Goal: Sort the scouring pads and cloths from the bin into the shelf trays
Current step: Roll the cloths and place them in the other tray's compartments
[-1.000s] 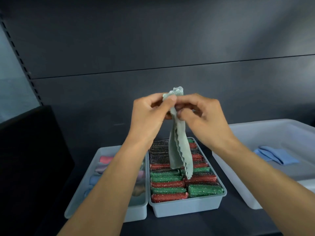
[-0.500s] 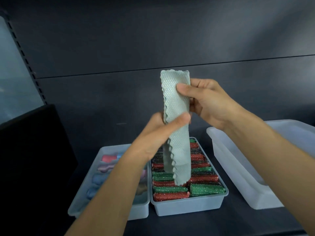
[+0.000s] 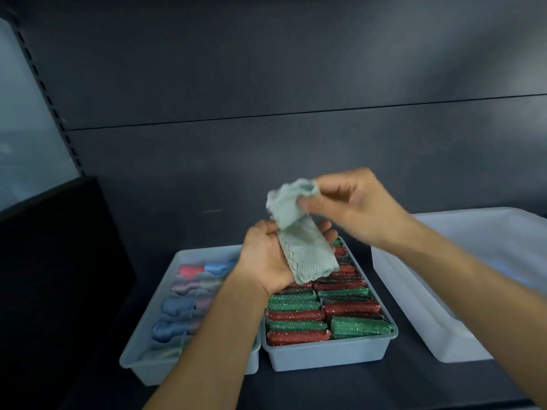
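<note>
We are pinching the top of a pale green cloth [image 3: 305,250] with our right hand [image 3: 352,208] and cupping its lower half in our left hand [image 3: 263,255], mid-fold, above the scouring-pad tray [image 3: 325,356]. Rolling it snug for the left cloth tray [image 3: 148,347] is likely coming next.

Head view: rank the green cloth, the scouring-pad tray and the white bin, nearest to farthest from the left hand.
1. The green cloth, held in the left hand itself.
2. The scouring-pad tray, just below and to its right.
3. The white bin, far right on the shelf.
</note>
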A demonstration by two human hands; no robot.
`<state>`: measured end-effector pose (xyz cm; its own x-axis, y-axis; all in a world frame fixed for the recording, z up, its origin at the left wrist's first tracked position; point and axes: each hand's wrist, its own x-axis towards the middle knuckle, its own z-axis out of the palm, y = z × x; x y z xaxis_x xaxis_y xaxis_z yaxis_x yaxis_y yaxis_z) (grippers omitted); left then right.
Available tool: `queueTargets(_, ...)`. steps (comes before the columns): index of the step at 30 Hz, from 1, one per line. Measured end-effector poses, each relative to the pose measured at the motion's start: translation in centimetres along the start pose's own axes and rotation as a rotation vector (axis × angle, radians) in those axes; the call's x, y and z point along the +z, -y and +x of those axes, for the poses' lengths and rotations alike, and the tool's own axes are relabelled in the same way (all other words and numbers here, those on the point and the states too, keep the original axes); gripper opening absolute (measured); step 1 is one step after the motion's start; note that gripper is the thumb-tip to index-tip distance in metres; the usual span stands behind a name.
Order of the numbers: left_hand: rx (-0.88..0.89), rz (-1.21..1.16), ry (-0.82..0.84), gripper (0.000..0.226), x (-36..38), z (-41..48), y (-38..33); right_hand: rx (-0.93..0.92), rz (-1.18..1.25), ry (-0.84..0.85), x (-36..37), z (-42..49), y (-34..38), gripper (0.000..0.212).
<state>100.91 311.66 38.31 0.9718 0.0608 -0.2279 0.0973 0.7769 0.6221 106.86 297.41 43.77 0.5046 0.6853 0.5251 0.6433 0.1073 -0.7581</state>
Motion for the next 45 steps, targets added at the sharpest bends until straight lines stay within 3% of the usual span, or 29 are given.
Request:
queueTargets(2,0.008,-0.091,-0.024,0.062,-0.5,0.2,-0.5,-0.049,-0.183,0.093,0.4,-1.2,-1.6,0.018)
queueTargets(4,-0.005,-0.023,-0.014,0.077,-0.6,0.1,-0.8,-0.101,-0.342,0.133,0.7,-2.1,-3.3,0.022)
queueTargets(8,0.016,0.196,-0.102,0.040,0.0,0.2,-1.3,-0.154,-0.436,0.164,0.8,-3.3,-4.5,0.042)
queueTargets(11,0.021,0.222,-0.165,0.035,-0.1,0.2,-1.5,-0.288,-0.803,0.307,0.5,-3.7,-5.0,0.068)
queueTargets(13,0.007,0.208,-0.164,0.032,-0.2,0.0,-1.3,-0.373,-0.980,0.274,0.6,-3.5,-5.7,0.063)
queueTargets(15,-0.024,0.231,-0.150,0.032,-0.3,-0.2,-0.7,-0.352,-0.819,0.092,1.3,-3.2,-5.8,0.043)
queueTargets(18,0.142,0.434,-0.162,0.052,-1.8,0.4,0.0,-0.014,-0.229,-0.149,2.4,-2.6,-4.6,0.026)
queueTargets(20,0.255,0.550,-0.092,0.079,-2.9,0.4,0.2,0.220,0.127,-0.187,2.6,-2.1,-4.2,0.015)
queueTargets(22,0.291,0.635,0.001,0.089,-3.3,-0.2,0.6,0.371,0.274,-0.165,2.8,-1.8,-4.1,0.014)
queueTargets(25,0.426,0.781,-0.008,0.057,-2.9,-0.9,1.3,0.428,0.318,-0.169,3.7,-1.8,-4.3,0.019)
queueTargets(28,0.566,0.685,-0.149,0.023,-2.8,-0.9,1.5,0.450,0.344,-0.168,4.7,-1.8,-4.4,0.024)
queueTargets(30,0.608,0.618,-0.192,0.013,-3.2,-1.0,1.4,0.448,0.352,-0.137,5.1,-1.9,-4.4,0.021)
queueTargets(33,0.620,0.547,-0.125,0.005,-3.8,-1.2,1.0,0.404,0.384,-0.114,5.5,-2.2,-4.1,0.017)
queueTargets(37,0.577,0.462,0.001,0.037,-4.4,-2.1,0.0,0.324,0.487,-0.133,5.8,-2.0,-4.0,0.021)
queueTargets(40,0.436,0.446,0.005,0.032,-4.9,-3.0,-0.8,0.272,0.346,-0.139,6.2,-1.8,-3.9,0.042)
queueTargets(42,0.294,0.613,0.001,0.062,-5.3,-3.6,-1.4,0.223,0.171,-0.132,6.6,-1.6,-3.9,0.049)
queueTargets(43,0.255,0.716,0.023,0.063,-5.5,-3.9,-1.6,0.208,0.096,-0.119,6.9,-1.6,-3.9,0.050)
queueTargets(45,0.273,0.804,0.014,0.034,-5.7,-4.5,-2.0,0.201,0.061,-0.101,7.6,-1.5,-3.9,0.051)
